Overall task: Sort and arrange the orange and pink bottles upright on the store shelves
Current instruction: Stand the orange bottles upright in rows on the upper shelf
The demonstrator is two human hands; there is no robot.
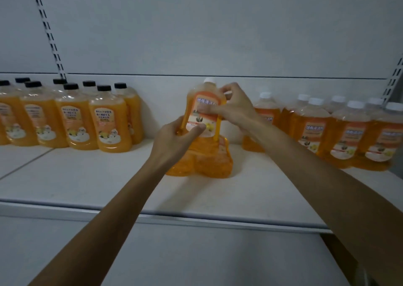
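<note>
- Orange liquid filled the white-capped bottle [204,109] that both hands gripped near the middle of the shelf [87,183], well back from its front edge.
- Left hand [176,137] was closed around the bottle's lower left side, thumb pressed across the bottom of the label.
- Right hand [233,109] was clamped on the upper right side, fingers lying over the label's middle.
- Held bottle stood roughly upright, leaning a little to the left; its base was blurred into an orange mass [200,161] resting on the shelf, and whether that was the same bottle or another behind it could not be told.
- Toward the shelf's right end, a cluster of white-capped orange bottles [346,133] stood upright in two rows, close together.
- Toward the left end, a group of black-capped orange bottles [87,120] stood upright against the back panel [196,28], also in two rows.
- Both bare forearms reached in from the bottom edge of the view over the shelf's metal front lip [109,213].
</note>
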